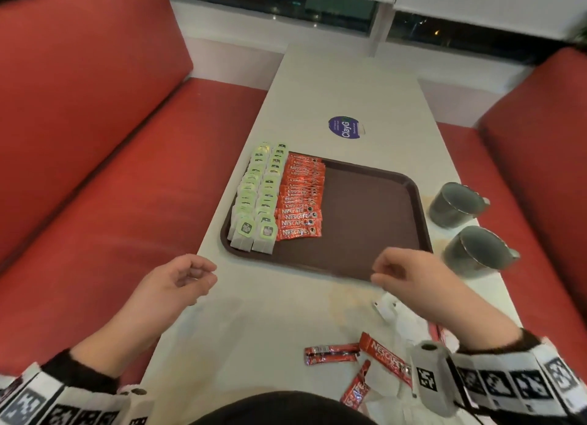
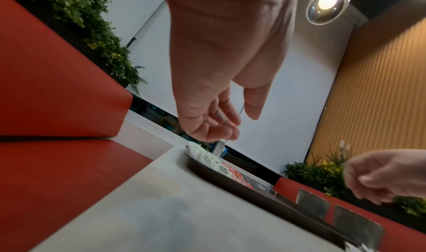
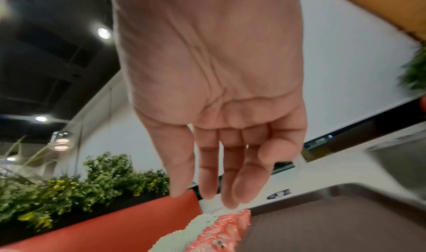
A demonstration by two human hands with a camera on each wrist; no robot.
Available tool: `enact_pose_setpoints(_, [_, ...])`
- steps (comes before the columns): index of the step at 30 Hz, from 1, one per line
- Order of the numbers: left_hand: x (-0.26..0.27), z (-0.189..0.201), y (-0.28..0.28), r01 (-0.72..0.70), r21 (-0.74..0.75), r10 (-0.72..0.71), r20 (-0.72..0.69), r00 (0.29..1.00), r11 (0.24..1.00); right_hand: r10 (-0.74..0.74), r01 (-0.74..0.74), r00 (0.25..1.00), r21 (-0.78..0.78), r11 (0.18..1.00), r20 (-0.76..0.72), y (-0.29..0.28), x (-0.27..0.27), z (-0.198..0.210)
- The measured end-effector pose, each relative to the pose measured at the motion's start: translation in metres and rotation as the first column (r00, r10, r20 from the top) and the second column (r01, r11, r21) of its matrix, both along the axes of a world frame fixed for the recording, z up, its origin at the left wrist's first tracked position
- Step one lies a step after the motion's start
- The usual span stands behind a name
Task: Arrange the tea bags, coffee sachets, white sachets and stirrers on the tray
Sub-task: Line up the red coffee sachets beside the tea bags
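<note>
On the brown tray (image 1: 374, 215), two rows of tea bags (image 1: 255, 199) and a row of red coffee sachets (image 1: 300, 196) are being kept at its left side, while both hands, left hand (image 1: 178, 280) and right hand (image 1: 409, 277), are being held empty with loose fingers near more sachets (image 1: 355, 364) on the table (image 1: 343, 84).

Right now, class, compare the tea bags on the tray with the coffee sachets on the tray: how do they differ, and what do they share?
1. The tea bags are pale with green tags; the coffee sachets are red with white lettering.
2. The tea bags form two columns at the left edge of the tray; the coffee sachets form one column just to their right.
3. The tea bags look squarish; the coffee sachets are long and narrow.

Both lie in neat overlapping rows, and neither hand touches them.
</note>
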State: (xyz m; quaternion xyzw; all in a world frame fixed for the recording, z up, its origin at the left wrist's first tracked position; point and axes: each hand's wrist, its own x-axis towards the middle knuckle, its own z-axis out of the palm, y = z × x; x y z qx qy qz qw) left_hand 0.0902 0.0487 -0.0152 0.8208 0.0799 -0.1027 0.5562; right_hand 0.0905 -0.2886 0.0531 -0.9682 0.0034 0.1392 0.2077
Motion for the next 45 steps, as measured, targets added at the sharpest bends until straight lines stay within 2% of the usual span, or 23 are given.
enact_pose_setpoints(3, [-0.005, 0.005, -0.019, 0.122, 0.119, -0.121, -0.012, 0.993, 0.985, -0.037, 0.034, 0.997, -0.040, 0.999, -0.072, -0.025, -0.048, -0.011])
enact_pose_setpoints(5, [-0.010, 0.010, -0.043, 0.256, 0.220, -0.258, -0.019, 0.966, 0.942, -0.067, 0.061, 0.994, -0.076, 0.995, -0.082, -0.034, -0.072, -0.026])
enact_pose_setpoints(9, [-0.025, 0.006, -0.101, 0.520, 0.361, -0.531, -0.078, 0.844, 0.774, -0.034, 0.024, 0.994, -0.101, 0.995, -0.102, -0.035, -0.099, -0.059])
enact_pose_setpoints(12, [-0.037, -0.010, -0.133, 0.626, 0.483, -0.660, -0.125, 0.741, 0.612, 0.005, -0.021, 0.996, -0.183, 0.983, -0.089, -0.030, -0.107, -0.070])
enact_pose_setpoints(18, [-0.048, -0.030, -0.166, 0.574, 0.665, -0.677, -0.139, 0.723, 0.477, 0.074, -0.071, 0.997, -0.271, 0.960, 0.001, -0.028, -0.101, -0.075])
enact_pose_setpoints(22, [-0.050, -0.034, -0.175, 0.501, 0.749, -0.657, -0.117, 0.744, 0.433, 0.136, -0.124, 0.991, -0.310, 0.943, 0.017, -0.027, -0.093, -0.075])
enact_pose_setpoints(26, [-0.051, -0.036, -0.180, 0.449, 0.798, -0.631, -0.114, 0.768, 0.402, 0.156, -0.133, 0.985, -0.258, 0.957, 0.071, -0.027, -0.085, -0.072])
enact_pose_setpoints(29, [-0.048, -0.031, -0.179, 0.441, 0.789, -0.564, -0.147, 0.813, 0.429, 0.112, -0.102, 0.976, -0.066, 0.993, 0.188, -0.035, -0.084, -0.066])
enact_pose_setpoints(31, [-0.045, -0.025, -0.176, 0.436, 0.765, -0.499, -0.174, 0.849, 0.475, 0.087, -0.149, 0.928, 0.147, 0.978, 0.363, -0.044, -0.089, -0.064])
enact_pose_setpoints(32, [-0.044, -0.022, -0.174, 0.438, 0.739, -0.466, -0.190, 0.864, 0.511, 0.091, -0.213, 0.867, 0.199, 0.957, 0.490, -0.049, -0.092, -0.063])
enact_pose_setpoints(34, [-0.041, -0.016, -0.171, 0.425, 0.670, -0.396, -0.208, 0.894, 0.608, 0.085, -0.349, 0.671, 0.212, 0.913, 0.737, -0.060, -0.100, -0.061])
enact_pose_setpoints(36, [-0.038, -0.005, -0.169, 0.367, 0.541, -0.310, -0.198, 0.930, 0.757, 0.075, -0.414, 0.521, 0.174, 0.894, 0.850, -0.070, -0.106, -0.059])
enact_pose_setpoints(38, [-0.040, 0.009, -0.172, 0.284, 0.286, -0.236, -0.191, 0.953, 0.915, 0.064, -0.403, 0.446, 0.137, 0.905, 0.893, -0.078, -0.111, -0.056])
enact_pose_setpoints(40, [-0.046, 0.026, -0.184, 0.271, 0.076, -0.251, -0.203, 0.946, 0.959, 0.082, -0.397, 0.428, 0.105, 0.912, 0.900, -0.081, -0.112, -0.054])
enact_pose_setpoints(42, [-0.052, 0.036, -0.201, 0.300, -0.022, -0.299, -0.181, 0.937, 0.954, 0.128, -0.416, 0.438, 0.075, 0.906, 0.890, -0.078, -0.111, -0.054])
enact_pose_setpoints(45, [-0.061, 0.043, -0.226, 0.294, -0.166, -0.322, -0.173, 0.931, 0.941, 0.291, -0.469, 0.531, -0.010, 0.883, 0.796, -0.071, -0.103, -0.053])
